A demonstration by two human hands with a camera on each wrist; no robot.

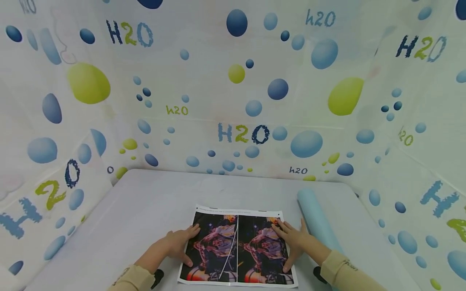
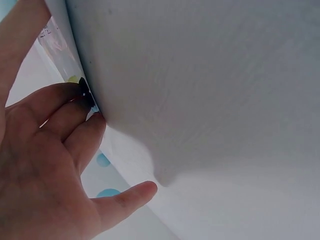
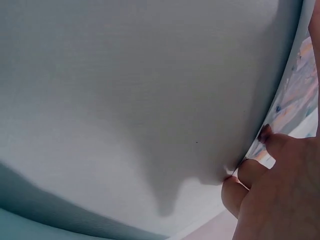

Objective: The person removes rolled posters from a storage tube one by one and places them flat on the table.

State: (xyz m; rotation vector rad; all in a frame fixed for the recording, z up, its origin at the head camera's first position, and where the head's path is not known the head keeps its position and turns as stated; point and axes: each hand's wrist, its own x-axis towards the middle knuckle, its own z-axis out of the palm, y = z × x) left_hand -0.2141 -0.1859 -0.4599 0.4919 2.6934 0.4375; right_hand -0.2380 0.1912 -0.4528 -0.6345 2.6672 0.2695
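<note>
Around the printed sheet, we see a white backdrop with blue and lime-green bubbles and "H2O" lettering, rising beyond it and on both its sides. Beneath the sheet spreads a pale, smooth desk.

The sheet lies on the desk between our two hands, and both of them touch it. It carries two similar dark, colourful pictures side by side, parted by a narrow white strip; a thin pale line slants across the left one. A row of tiny print runs along the sheet's far margin.

Our left hand rests on the sheet's left side, the fingers extended to its edge and the thumb set apart, nearer us, on the dark print. Our right hand rests on the sheet's right side, fingers spread over the print, the thumb near the lower right corner; one finger sticks out past the sheet's edge. Both hands are relaxed and unclenched.

To the right of the sheet, well apart from its edge, lies a light blue roll, running partly behind our right forearm. Cream sleeves cover both our forearms, on either side of the sheet's near end.
</note>
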